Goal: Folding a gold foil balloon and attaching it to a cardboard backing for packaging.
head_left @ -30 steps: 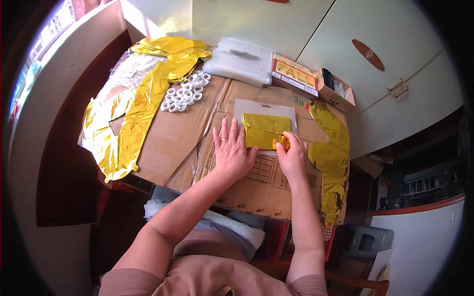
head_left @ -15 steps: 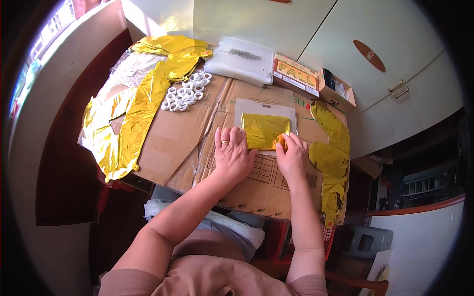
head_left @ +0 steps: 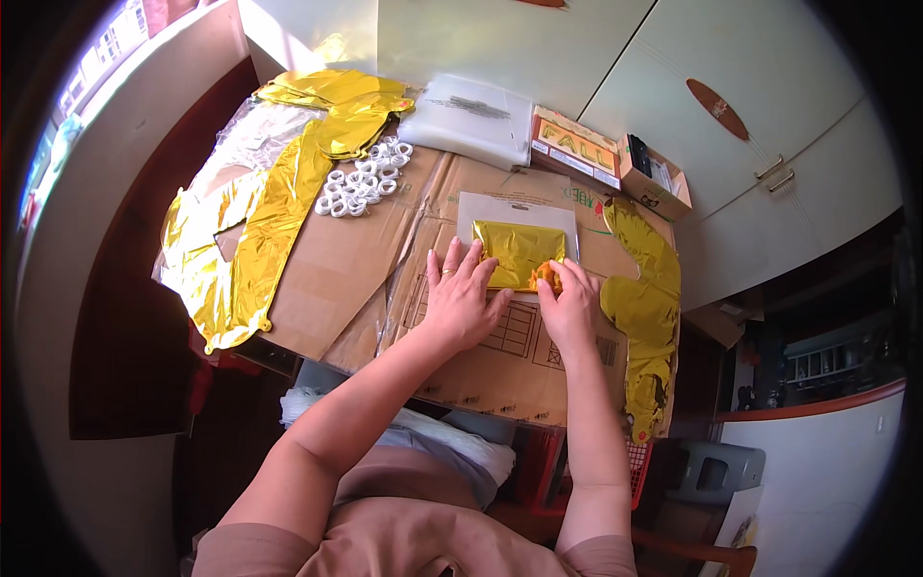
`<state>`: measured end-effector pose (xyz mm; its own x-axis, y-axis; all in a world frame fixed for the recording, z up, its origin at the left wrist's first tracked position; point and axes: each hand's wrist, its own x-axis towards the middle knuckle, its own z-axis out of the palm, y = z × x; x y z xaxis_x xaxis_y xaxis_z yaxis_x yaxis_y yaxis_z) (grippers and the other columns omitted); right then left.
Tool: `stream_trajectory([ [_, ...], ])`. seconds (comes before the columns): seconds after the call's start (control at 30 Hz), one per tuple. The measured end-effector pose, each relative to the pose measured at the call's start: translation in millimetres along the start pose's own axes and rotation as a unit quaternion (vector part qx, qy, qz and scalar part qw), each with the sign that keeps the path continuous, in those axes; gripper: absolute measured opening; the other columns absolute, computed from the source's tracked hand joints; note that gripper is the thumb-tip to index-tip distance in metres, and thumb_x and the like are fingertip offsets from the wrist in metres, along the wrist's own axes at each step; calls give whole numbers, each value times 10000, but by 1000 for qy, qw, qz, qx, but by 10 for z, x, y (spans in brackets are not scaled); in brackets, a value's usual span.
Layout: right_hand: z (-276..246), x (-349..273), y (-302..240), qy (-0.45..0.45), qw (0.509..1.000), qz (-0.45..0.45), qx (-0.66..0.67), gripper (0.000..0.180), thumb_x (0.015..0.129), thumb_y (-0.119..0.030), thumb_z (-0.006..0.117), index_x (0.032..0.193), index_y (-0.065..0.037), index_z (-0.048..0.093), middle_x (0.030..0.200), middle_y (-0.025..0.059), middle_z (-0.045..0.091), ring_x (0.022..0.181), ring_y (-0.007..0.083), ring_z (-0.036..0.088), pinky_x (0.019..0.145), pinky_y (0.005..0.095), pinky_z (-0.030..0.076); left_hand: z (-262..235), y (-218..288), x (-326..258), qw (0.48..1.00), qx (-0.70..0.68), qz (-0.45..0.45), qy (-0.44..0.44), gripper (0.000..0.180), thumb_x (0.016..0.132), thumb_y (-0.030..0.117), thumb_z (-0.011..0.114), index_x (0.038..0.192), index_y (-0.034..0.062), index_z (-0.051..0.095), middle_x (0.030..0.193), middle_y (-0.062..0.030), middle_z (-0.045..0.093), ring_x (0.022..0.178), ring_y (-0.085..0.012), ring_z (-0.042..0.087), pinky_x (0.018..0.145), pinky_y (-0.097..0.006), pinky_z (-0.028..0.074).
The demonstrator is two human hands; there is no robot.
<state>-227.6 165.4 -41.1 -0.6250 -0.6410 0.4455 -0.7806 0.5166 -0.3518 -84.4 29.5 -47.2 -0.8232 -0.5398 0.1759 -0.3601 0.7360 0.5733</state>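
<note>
A folded gold foil balloon (head_left: pixel 519 245) lies on a clear plastic bag with a pale header (head_left: pixel 510 205), on the cardboard-covered table. Along its left edge rests my left hand (head_left: pixel 463 300), with the fingers spread and the tips on the foil and bag. At the lower right corner, my right hand (head_left: pixel 571 306) has its fingers curled onto an orange crumpled piece (head_left: pixel 540 276). What that piece is made of, I cannot make out.
Flat gold foil balloons (head_left: pixel 279 221) spread over the left side; another (head_left: pixel 646 288) lies at the right edge. White ribbon rings (head_left: pixel 361 183) form a pile. Behind stand stacked clear bags (head_left: pixel 468 117), a printed box (head_left: pixel 577 144) and a small open carton (head_left: pixel 657 178).
My left hand has spread its fingers and shifted slightly, uncovering more of the bag's left side. My right hand stays at the same corner with the orange piece.
</note>
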Motion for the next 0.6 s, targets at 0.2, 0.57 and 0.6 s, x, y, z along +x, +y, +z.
stream_trajectory([
  [0.2,17,-6,24,12,1000,-10,6,378,831,-194,738,1171,-39,680,1238,173,642,1077,379,572,986,453,432,1,12,-21,999,44,-1,15,671,940,521,572,1439,84,480,1587,-246,288,1519,-424,130,1210,-588,4],
  [0.57,-22,26,26,-10,1000,-23,14,371,844,-176,719,1188,-50,663,1264,185,633,1132,359,575,1001,438,413,-54,-42,71,995,71,30,-59,825,932,631,489,1522,74,339,1608,-249,236,1529,-404,108,1220,-563,20],
  [0.6,-17,28,30,-9,1000,-22,16,371,844,-176,719,1189,-53,663,1266,185,632,1133,360,575,1003,438,412,-41,-47,67,995,78,33,-50,830,932,631,489,1523,69,334,1608,-248,239,1530,-400,111,1221,-557,29],
])
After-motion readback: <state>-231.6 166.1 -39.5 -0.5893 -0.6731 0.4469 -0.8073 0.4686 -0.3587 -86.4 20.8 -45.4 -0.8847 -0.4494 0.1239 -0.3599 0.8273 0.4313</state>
